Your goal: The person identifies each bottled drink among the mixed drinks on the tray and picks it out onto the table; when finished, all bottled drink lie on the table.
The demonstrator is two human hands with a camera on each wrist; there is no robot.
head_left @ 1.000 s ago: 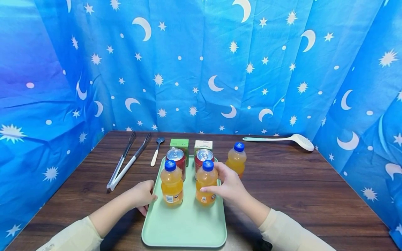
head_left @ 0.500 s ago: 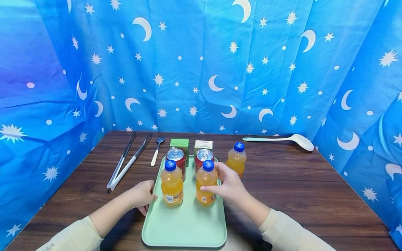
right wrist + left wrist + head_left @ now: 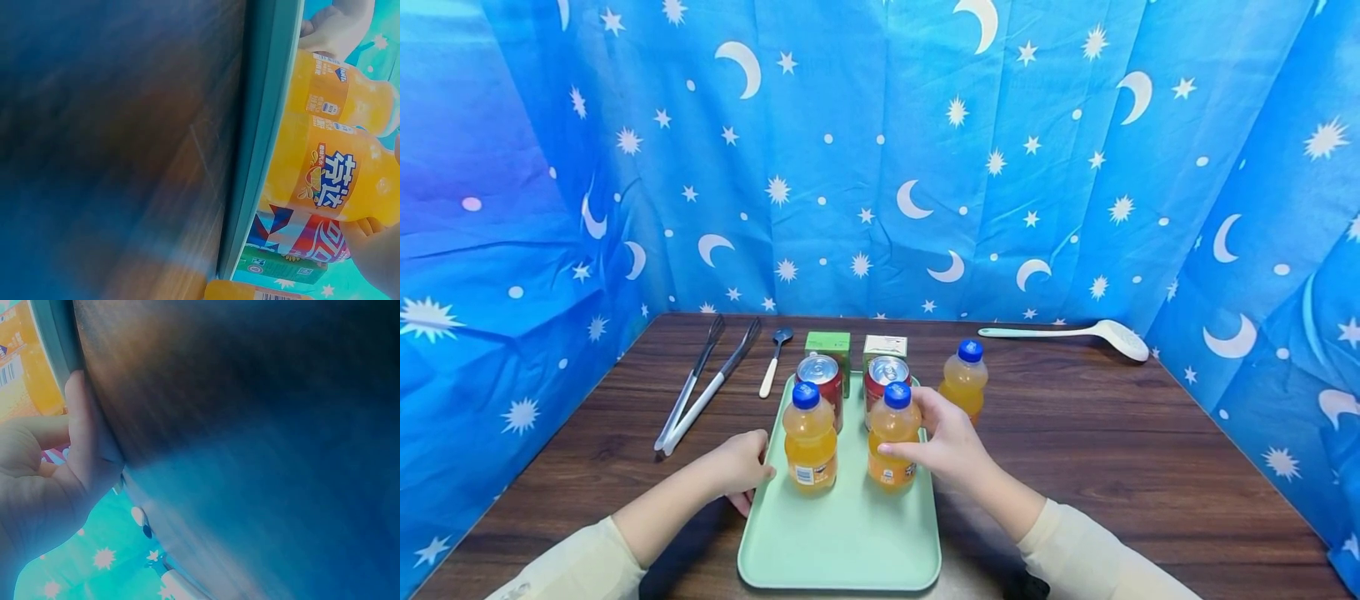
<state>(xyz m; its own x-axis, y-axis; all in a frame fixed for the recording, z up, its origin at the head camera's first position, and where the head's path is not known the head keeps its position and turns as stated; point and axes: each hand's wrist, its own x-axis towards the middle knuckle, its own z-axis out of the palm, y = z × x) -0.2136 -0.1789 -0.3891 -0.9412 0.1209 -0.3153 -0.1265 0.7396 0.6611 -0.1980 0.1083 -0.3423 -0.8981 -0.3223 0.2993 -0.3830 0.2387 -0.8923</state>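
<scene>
A pale green tray (image 3: 842, 546) lies lengthwise before me, carrying two bottles of orange soda, two drink cans and small cartons behind them. My left hand (image 3: 745, 468) grips the tray's left rim, thumb on top and other fingers partly hidden below. My right hand (image 3: 953, 447) holds the right-hand soda bottle (image 3: 891, 427) around its body, thumb in front and fingers behind. That blue-capped bottle stands upright on the tray, its label (image 3: 328, 169) showing in the right wrist view. The left-hand soda bottle (image 3: 810, 446) stands beside it, untouched.
Red cans (image 3: 822, 367) (image 3: 887, 371) stand behind the bottles, then a green carton (image 3: 829, 342) and a white-topped carton (image 3: 886, 343). A third soda bottle (image 3: 964, 382) stands right of the tray. Tongs (image 3: 715, 387) and a spoon (image 3: 770, 377) lie left, a skimmer (image 3: 1123, 340) back right.
</scene>
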